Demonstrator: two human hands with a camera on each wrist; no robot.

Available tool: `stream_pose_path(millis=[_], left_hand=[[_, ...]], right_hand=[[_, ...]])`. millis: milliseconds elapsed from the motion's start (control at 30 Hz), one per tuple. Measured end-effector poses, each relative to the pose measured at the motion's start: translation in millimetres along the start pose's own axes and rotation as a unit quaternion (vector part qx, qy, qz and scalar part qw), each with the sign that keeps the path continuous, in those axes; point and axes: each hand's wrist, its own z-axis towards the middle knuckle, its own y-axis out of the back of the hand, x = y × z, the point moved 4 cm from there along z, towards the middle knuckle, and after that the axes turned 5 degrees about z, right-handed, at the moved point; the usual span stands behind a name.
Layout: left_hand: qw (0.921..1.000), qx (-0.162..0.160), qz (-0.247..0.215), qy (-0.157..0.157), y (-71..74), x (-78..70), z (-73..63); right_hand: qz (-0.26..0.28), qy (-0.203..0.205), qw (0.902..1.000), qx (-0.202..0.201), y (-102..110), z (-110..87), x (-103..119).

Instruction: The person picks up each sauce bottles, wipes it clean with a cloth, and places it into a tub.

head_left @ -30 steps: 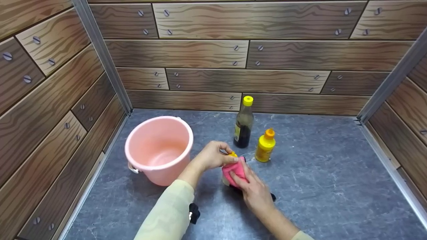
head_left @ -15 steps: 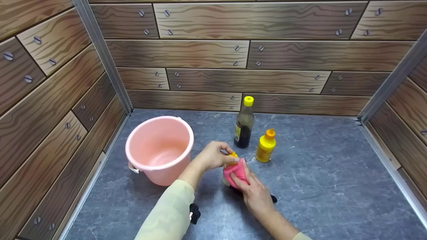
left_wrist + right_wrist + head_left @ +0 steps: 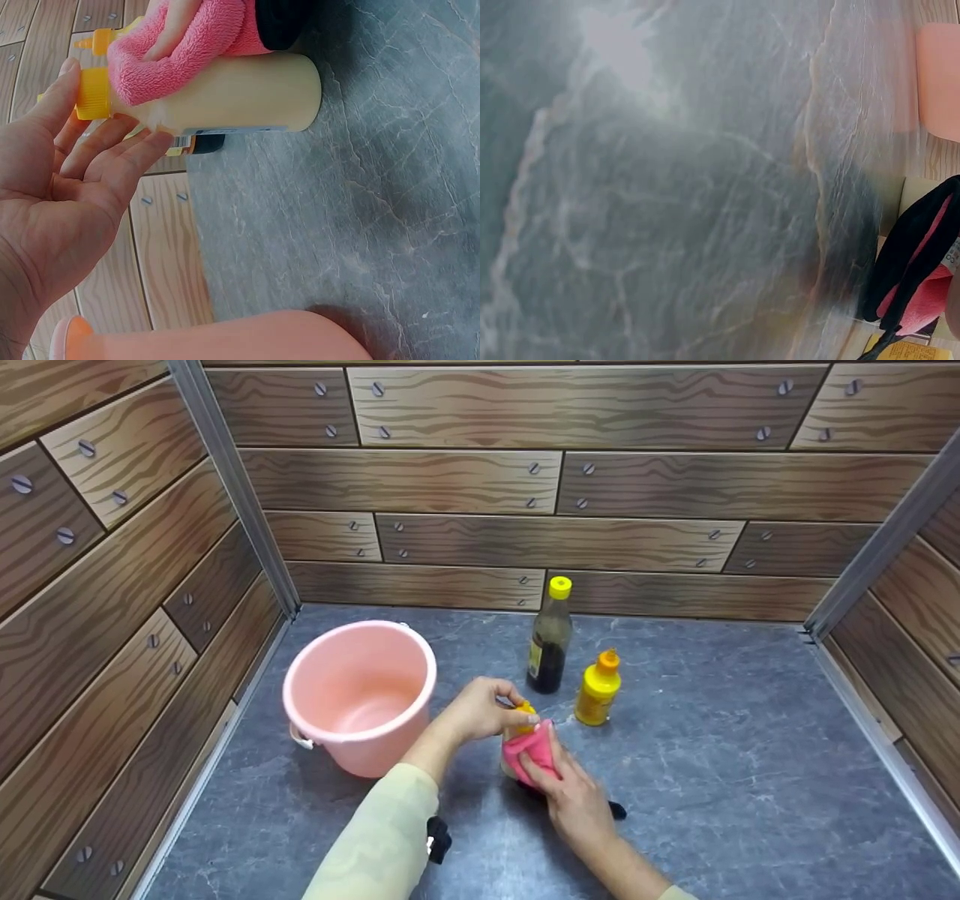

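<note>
Grip on the yellow cap holds firm as the pink cloth drops lower

Left grip [image 3: 484, 709]: thumb and finger are pinched together on the yellow cap [image 3: 94, 94] of a pale bottle [image 3: 236, 94], the remaining fingers spread near its shoulder. The right grip [image 3: 576, 799] is clamped on a pink cloth [image 3: 534, 757], holding it bunched against the bottle's upper side, just below the cap. A black piece [image 3: 281, 22] lies against the cloth; whether it belongs to it, I cannot tell.

The pale bottle appears to stand upright on the tabletop [image 3: 750, 765], between the two hands. To the person's left is a pink bucket [image 3: 382, 754]; farther back are a dark bottle [image 3: 550, 660] with a yellow lid and, to its right, a smaller yellow bottle [image 3: 598, 694].

Over the past second, the cloth has slid a little down the bottle along with the right grip, baring more of the cap and the shoulder under it. The left grip has hardly moved. My reading is that one hand steadies the bottle by its cap while the other rubs downward, and that the area around the neck has been passed over.
</note>
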Motion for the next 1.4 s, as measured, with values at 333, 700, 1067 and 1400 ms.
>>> stream_pose_path(millis=[333,700,1067,1400], left_hand=[[1.0,-0.002,-0.001,-0.002,-1.0,0.6,1.8],[0.9999,0.001,-0.01,0.002,-1.9,0.3,0.9],[0.9999,-0.009,-0.003,-0.014,-1.6,1.5,1.1],[0.9999,-0.003,0.013,-0.001,0.2,-0.6,0.6]], right_hand=[[-0.005,-0.009,0.9999,0.001,-2,-0.7,-2],[-0.015,-0.009,0.9998,0.009,-2,-2.9,-1],[-0.019,-0.015,0.9997,0.003,-4,-6.4,1],[-0.037,0.007,0.999,0.025,-10,-19.7,-1]])
